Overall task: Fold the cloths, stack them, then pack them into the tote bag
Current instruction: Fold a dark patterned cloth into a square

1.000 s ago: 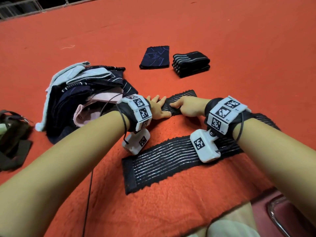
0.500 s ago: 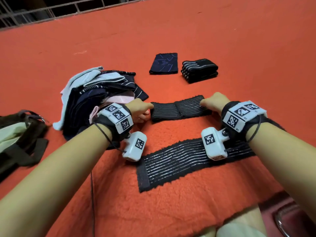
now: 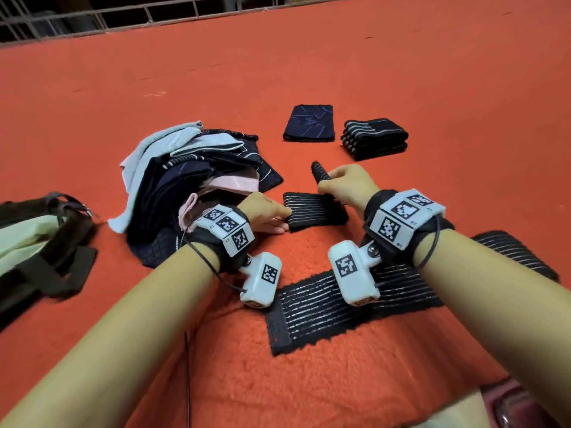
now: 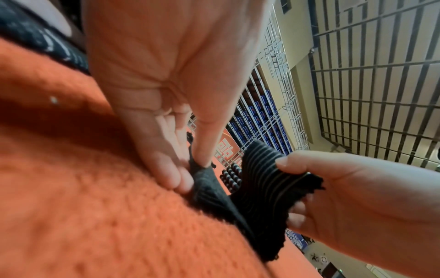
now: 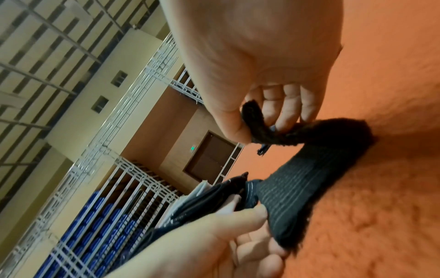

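Observation:
A narrow black cloth with pale stripes [image 3: 315, 210] lies on the orange blanket in front of me. My left hand [image 3: 284, 216] pinches its left end between thumb and fingers [image 4: 202, 161] and holds it down on the blanket. My right hand [image 3: 324, 183] pinches the other end [image 5: 257, 131] and holds it raised, curled over the flat half. A second long striped cloth [image 3: 355, 301] lies flat under my wrists. Two folded piles sit beyond: a navy cloth [image 3: 309, 123] and a black striped stack [image 3: 374, 139]. The tote bag [image 3: 37, 242] lies at the far left.
A heap of unfolded cloths [image 3: 197, 177] in navy, pale blue and pink lies left of my hands. The orange blanket [image 3: 309, 72] stretches far ahead to a metal railing [image 3: 123, 17]. A cable [image 3: 187, 381] trails from my left wrist.
My right hand has lifted the right end of the far striped cloth and carried it leftward over the flat half. My left hand keeps hold of the left end.

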A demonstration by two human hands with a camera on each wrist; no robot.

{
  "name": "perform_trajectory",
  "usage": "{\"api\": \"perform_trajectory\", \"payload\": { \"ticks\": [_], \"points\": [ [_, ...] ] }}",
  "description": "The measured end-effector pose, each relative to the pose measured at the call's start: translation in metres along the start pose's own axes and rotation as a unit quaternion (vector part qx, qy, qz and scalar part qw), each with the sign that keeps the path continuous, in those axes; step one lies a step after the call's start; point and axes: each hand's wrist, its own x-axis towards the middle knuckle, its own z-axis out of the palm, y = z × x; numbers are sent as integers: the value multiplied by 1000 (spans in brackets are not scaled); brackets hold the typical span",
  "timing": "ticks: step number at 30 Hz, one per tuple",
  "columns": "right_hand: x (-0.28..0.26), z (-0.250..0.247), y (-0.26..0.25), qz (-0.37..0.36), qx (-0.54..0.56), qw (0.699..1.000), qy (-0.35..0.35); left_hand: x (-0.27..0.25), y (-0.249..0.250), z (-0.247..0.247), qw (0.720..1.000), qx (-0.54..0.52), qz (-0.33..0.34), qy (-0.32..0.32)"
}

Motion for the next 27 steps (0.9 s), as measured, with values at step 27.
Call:
{"api": "perform_trajectory", "payload": {
  "ticks": [27],
  "points": [
    [4,-5,21,68,-17,996,-50,0,10,2,1000,-3,-20,-23]
  ]
}}
